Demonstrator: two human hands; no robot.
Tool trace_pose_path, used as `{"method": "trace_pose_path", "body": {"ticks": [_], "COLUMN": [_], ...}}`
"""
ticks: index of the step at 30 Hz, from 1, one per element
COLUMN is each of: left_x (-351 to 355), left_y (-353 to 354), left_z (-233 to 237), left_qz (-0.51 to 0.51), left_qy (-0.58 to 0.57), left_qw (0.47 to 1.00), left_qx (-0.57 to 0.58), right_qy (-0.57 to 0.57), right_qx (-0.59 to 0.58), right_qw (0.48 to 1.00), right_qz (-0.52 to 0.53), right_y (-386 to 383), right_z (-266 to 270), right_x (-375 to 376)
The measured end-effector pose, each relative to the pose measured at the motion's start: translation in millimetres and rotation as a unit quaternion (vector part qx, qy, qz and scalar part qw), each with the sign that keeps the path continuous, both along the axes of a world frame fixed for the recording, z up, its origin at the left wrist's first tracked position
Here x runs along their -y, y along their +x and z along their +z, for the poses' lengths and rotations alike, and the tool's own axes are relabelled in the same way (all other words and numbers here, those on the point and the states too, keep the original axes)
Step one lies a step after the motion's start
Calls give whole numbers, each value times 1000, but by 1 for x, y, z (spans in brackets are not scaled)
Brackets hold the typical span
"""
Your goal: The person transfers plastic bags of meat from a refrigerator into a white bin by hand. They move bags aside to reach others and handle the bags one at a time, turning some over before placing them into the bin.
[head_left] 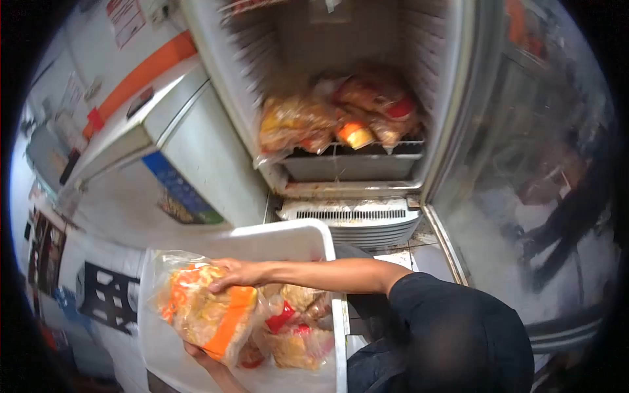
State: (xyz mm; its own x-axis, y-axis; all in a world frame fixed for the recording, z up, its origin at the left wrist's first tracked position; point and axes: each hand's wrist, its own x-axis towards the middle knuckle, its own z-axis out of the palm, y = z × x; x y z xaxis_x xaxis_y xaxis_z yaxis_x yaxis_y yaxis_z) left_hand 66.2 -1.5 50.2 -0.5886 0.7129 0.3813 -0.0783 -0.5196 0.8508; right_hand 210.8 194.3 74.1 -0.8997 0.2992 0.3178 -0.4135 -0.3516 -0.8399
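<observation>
A clear plastic bag (223, 311) with orange printing, packed with pale yellow-orange food, is held over a white plastic bin (321, 239). My right hand (234, 274) reaches across from the right and grips the bag's upper side, with the thumb on top. From below, my left hand (200, 355) supports its lower edge, with most of those fingers hidden under it. Inside the bin lie several similar bags (298, 347), some with red parts. The kind of food cannot be made out.
An upright fridge (341, 190) stands ahead, with several filled bags (298, 124) on its low wire shelf. Its glass door (524, 196) is swung out to the right. A white cabinet (209, 144) stands left of it; a black crate-like object (111, 298) is at far left.
</observation>
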Motion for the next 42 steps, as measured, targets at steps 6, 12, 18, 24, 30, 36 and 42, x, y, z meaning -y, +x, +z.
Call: {"method": "trace_pose_path", "body": {"ticks": [6, 12, 18, 24, 30, 36, 42], "left_x": [12, 20, 15, 21, 22, 10, 18], "left_y": [-26, -47, -51, -72, -88, -103, -83], "left_z": [-5, -20, -22, -44, -56, -60, -44], "left_qz": [41, 46, 90, 123, 77, 186, 212], "left_qy": [-138, -151, -188, -283, -335, -348, -326], "left_qw": [960, 975, 958, 929, 922, 864, 864], "left_qx": [-238, -156, -198, -203, -177, -314, -319], "right_qy": [60, 12, -19, 45, 211, 542, 456], "right_qx": [41, -64, -132, -87, 496, 526, 281], "right_qw": [961, 864, 813, 750, 404, 236, 612], "right_qz": [-266, -500, -567, -654, -739, -611, -581], "right_y": [168, 321, 402, 421, 428, 429, 259], "right_z": [46, 124, 169, 154, 145, 155, 182], "right_x": [-48, -124, -305, -473, -488, -501, -353]}}
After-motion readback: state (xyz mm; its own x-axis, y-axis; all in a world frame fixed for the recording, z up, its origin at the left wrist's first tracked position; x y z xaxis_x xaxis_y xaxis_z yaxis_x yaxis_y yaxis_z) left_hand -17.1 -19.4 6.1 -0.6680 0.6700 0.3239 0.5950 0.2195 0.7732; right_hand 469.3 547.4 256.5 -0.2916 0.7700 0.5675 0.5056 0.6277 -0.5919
